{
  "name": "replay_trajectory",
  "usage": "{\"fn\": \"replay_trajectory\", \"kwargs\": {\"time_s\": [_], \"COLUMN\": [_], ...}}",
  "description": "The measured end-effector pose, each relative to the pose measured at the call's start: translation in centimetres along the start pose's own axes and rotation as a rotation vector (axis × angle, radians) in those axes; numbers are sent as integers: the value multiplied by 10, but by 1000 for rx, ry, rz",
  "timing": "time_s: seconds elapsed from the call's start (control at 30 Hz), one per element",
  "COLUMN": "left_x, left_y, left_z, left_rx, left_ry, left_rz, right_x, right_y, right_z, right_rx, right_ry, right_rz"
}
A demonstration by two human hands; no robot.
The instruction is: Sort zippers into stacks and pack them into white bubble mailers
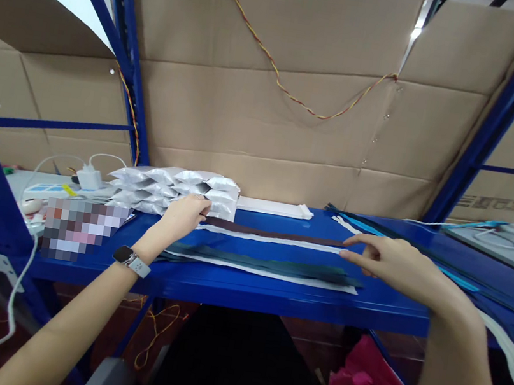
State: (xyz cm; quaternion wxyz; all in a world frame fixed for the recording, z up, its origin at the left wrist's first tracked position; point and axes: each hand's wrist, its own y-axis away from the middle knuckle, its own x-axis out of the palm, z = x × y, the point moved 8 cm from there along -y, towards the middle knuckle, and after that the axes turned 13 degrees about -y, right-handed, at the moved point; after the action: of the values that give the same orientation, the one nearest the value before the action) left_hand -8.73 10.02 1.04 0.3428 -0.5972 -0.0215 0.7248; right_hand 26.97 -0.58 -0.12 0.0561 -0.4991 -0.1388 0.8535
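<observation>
The left hand [180,219] is held with its fingers curled over the left end of a dark brown strip [270,233], which lies on a white backing; whether the strip is gripped or only touched cannot be told. The right hand [396,263] is held open, with its fingers stretched out flat and their tips just over the strip's right end. Contact there cannot be made out.

The strip is laid lengthwise across a blue shelf [242,291], with a dark green strip [256,263] placed parallel to it, nearer the edge and under the left wrist. A watch [132,261] is worn on that wrist. Just beyond the left hand, silver packets [173,189] are stacked in rows, and a flat white packet [274,207] is set beside them. Further strips with teal edging [404,239] are piled at the right, behind the right hand. To the left, a white charger [89,178] is seen with its cables, and a pixelated patch [82,231] hides whatever lies there. Cardboard [268,117] lines the back of the rack, with a twisted red-and-yellow wire [300,99] strung across it.
</observation>
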Motion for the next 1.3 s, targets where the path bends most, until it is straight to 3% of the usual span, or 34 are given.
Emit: {"fn": "replay_trajectory", "kwargs": {"time_s": [0.13,0.23,0.37,0.47,0.57,0.67,0.87,1.03,1.1,1.2,1.3], "left_x": [-15,-24,-26,-29,-36,-47,-70,-92,-95,-94,-97], "left_y": [5,13,28,38,46,51,60,75,77,77,83], "left_z": [-6,-15,-42,-73,-95,-103,-110,-107,-100,-70,-19], "left_rx": [15,-22,-120,-118,-104,-104,-78,-95,-123,-243,-404], "left_ry": [111,374,941,1157,1217,1160,946,733,719,750,710], "left_rz": [-42,-104,-127,-94,-85,-138,-309,-631,-684,-722,-809], "right_x": [5,13,35,55,74,89,86,69,61,49,32], "right_y": [1,0,2,8,12,13,13,22,24,18,8], "right_z": [9,26,71,112,140,150,148,156,154,139,112], "right_rx": [-32,-85,-235,-349,-387,-374,-402,-519,-554,-537,-495], "right_ry": [-5,-16,-175,-439,-642,-764,-783,-536,-379,-224,-122], "right_rz": [4,8,75,142,173,169,-4,-63,-89,-120,-177]}}
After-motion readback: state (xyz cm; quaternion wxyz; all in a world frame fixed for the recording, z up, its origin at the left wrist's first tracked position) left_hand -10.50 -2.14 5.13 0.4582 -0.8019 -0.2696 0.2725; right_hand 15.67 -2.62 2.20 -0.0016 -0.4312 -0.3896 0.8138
